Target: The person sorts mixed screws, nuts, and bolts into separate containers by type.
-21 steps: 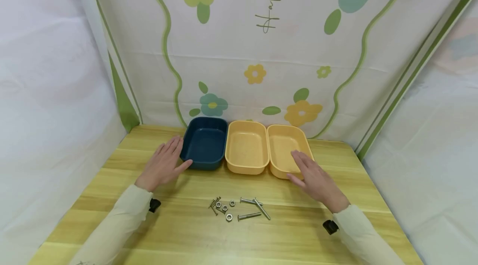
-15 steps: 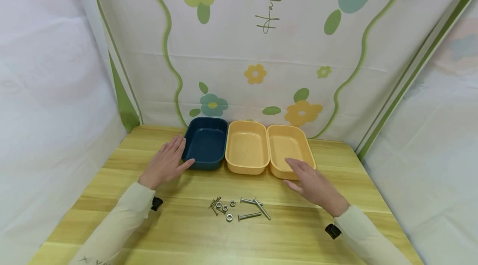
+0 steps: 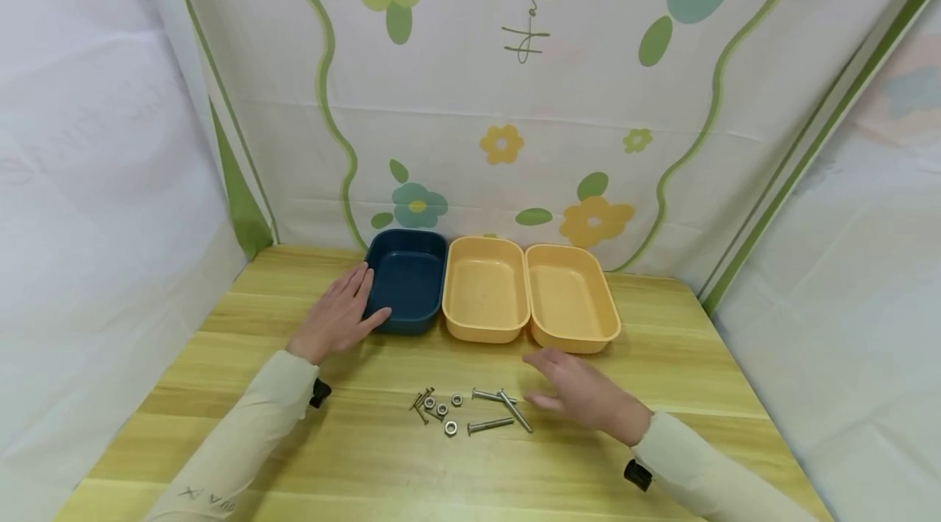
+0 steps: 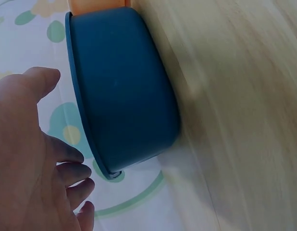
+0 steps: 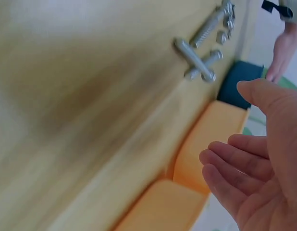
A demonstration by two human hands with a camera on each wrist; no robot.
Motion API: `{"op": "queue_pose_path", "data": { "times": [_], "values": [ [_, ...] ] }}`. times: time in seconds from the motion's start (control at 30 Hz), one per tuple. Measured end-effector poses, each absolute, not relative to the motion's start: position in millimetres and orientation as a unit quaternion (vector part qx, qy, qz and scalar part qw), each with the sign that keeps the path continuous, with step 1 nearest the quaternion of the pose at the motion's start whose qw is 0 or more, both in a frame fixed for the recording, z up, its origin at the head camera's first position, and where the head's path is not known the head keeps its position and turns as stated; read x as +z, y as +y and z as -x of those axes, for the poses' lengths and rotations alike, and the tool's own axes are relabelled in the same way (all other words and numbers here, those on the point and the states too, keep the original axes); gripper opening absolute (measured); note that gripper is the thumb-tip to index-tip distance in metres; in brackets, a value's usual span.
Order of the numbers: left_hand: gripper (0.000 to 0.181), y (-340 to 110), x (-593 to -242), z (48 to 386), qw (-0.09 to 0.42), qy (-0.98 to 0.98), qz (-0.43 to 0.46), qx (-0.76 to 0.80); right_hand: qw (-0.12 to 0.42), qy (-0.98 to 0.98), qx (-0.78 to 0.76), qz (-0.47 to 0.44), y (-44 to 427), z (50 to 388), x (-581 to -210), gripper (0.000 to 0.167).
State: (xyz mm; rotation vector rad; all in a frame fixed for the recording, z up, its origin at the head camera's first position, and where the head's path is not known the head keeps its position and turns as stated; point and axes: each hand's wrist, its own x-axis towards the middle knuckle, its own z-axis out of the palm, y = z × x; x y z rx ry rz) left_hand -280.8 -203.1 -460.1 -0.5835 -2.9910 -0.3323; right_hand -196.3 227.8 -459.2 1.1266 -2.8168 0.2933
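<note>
"Looking at lower centre, what did we see?"
"Bolts (image 3: pixel 491 426), just beside the right hand (image 3: pixel 588 398), its fingers loose."
"And the left hand (image 3: pixel 334 322)?"
"We saw it, fingers relaxed, by the blue tray (image 3: pixel 408 285), centre-left."

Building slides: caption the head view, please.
Left hand by the blue tray, right hand near long bolts on the table.

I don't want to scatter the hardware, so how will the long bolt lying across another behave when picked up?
The top bolt looks like bare metal, so it's probably stiff and heavy for its size. Being rounded, it may roll if nudged. Since it crosses the lower bolt, lifting could shift that one too.
</note>
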Motion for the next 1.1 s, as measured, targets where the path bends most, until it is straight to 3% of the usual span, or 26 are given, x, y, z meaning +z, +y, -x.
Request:
{"op": "queue_pose_path", "data": {
  "times": [0.77, 1.1],
  "values": [
    [0.084, -199.6, -480.4, 285.6, 0.027, -0.975, 0.176, -0.131, 0.003, -0.924, 0.114, -0.366, 210.5, 186.3, -487.4, 0.035],
    [0.085, -200.5, -484.4, 287.2, 0.035, -0.974, 0.181, -0.134, -0.016, -0.921, 0.144, -0.361, 208.8, 189.0, -492.0, 0.018]
  ]
}}
